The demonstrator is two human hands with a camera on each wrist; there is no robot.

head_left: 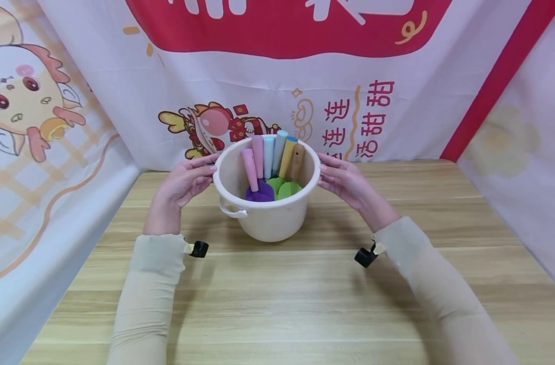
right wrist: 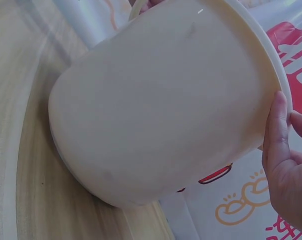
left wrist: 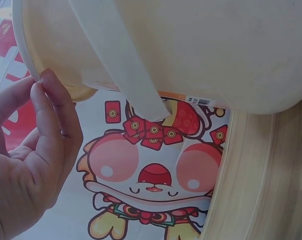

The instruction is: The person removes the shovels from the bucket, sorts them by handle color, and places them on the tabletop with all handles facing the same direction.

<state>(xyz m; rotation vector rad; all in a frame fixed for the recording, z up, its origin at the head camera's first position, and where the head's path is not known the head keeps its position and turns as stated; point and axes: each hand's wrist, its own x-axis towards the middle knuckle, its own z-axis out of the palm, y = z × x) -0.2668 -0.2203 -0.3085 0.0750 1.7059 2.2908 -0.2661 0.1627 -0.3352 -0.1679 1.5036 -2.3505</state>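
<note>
A cream-white bucket [head_left: 273,221] stands on the table with several handled tools inside. Pink handles [head_left: 250,165], pale blue handles [head_left: 268,157], a yellow handle [head_left: 287,158] and a brown handle [head_left: 297,162] point upward. Rounded purple parts [head_left: 262,191] and green parts [head_left: 289,189] show below them; their exact kind is unclear. On the bucket's left, my left hand [head_left: 186,180] grips the rim with fingertips and thumb, also seen in the left wrist view. Opposite, my right hand [head_left: 343,180] holds the rim between thumb and fingers, as the right wrist view shows.
The bucket's white carrying handle [head_left: 233,210] hangs down at its front left. A wood-grain table [head_left: 277,304] spreads toward the front. Printed cloth [head_left: 259,86] with red and cartoon patterns hangs behind the bucket, and more cloth borders both sides.
</note>
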